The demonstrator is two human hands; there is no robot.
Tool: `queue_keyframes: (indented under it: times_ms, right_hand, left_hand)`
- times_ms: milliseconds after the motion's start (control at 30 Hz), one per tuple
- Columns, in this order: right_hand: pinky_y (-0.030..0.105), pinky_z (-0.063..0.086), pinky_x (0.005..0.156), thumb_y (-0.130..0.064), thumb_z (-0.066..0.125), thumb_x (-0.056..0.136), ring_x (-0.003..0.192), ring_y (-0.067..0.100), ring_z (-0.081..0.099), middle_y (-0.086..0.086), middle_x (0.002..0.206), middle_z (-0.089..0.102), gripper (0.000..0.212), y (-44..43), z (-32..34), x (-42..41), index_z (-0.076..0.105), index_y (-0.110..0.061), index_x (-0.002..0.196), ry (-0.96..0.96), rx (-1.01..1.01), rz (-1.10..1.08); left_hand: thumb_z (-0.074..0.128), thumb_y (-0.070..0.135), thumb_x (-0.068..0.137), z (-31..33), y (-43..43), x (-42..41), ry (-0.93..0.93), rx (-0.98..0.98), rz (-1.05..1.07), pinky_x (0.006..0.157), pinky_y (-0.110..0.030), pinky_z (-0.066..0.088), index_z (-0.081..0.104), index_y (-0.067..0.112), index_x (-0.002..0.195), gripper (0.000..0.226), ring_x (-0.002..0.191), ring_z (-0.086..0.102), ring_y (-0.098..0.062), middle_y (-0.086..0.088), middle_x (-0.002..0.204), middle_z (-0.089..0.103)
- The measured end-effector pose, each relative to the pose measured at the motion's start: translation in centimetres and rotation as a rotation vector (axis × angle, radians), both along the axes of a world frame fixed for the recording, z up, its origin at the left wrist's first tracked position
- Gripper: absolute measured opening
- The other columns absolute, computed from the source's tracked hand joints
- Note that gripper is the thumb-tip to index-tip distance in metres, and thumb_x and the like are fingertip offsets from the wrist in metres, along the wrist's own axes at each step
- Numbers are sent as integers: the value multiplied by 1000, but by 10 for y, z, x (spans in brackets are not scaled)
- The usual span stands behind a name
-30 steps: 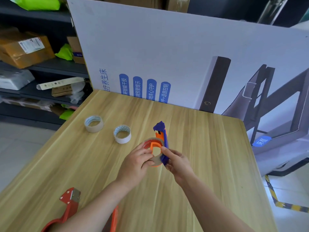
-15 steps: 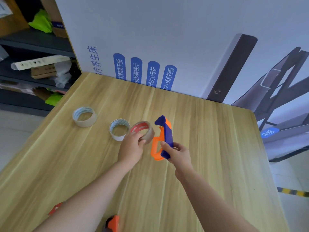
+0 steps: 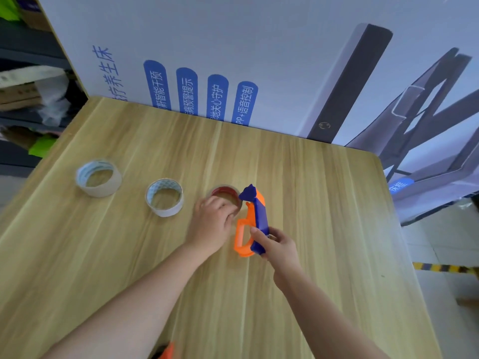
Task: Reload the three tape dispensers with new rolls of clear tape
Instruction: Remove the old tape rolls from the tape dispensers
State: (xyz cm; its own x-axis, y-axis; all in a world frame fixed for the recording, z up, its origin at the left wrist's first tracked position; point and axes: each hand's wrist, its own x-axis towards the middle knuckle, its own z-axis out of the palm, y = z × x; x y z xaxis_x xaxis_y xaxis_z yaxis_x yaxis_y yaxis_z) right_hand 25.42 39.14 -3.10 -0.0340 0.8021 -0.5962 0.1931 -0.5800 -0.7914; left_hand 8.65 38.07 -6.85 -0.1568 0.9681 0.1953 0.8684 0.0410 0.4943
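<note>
Left hand (image 3: pixel 211 224) sets the red-cored spent roll (image 3: pixel 226 196) on the bench (image 3: pixel 324 216) while the right hand (image 3: pixel 276 246) grips the dispenser (image 3: pixel 252 224); I'd let go and grab the nearest new roll (image 3: pixel 164 196).

The left hand (image 3: pixel 210 224) covers the near half of a red-cored tape roll (image 3: pixel 226 193), so only its far rim shows, and how the fingers sit on it cannot be made out. The right hand (image 3: pixel 277 243) wraps the lower end of the blue and orange tape dispenser (image 3: pixel 255 218), hiding its grip there. At the bottom edge, a small orange piece (image 3: pixel 167 351) is cut off, too little showing to tell what it is. Both forearms run out of the frame at the bottom. The bench (image 3: pixel 324 203) is cut off at the left and bottom edges. The shelves (image 3: pixel 31 99) at the left are blurred, their contents unclear. The printed board (image 3: pixel 233 47) behind is cropped at the top and right.
</note>
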Motion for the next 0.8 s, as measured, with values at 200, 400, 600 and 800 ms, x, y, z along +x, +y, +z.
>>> queue_keyframes:
  times_ms: [200,400,600,800]
  right_hand:
    - [18,48,57,-27,78,79,62,8,63,2,82,71,36,-20,21,9,66,-11,109,89,31,80]
    - [17,50,63,-23,80,78,78,9,71,1,99,74,50,-66,39,38,61,-21,123,67,81,256]
    - [18,53,65,-20,79,78,81,6,71,-5,98,73,33,-141,30,75,67,-28,107,-14,107,395]
    - [40,58,81,-27,74,78,80,11,71,-12,82,75,8,-209,17,116,71,-34,80,-178,138,527]
  left_hand:
    - [61,29,90,23,-32,29,-576,-195,183,71,-26,48,64,26,122,32,73,58,-9,4,96,69]
    - [63,16,86,45,-90,56,-531,-169,275,68,-23,48,71,21,111,27,71,59,-9,4,92,69]
    - [57,9,83,43,-171,96,-441,-306,295,58,-23,45,74,22,104,30,67,60,-15,0,83,70]
    - [55,12,81,30,-242,142,-359,-424,330,54,-27,40,74,22,98,27,62,57,-17,2,71,67]
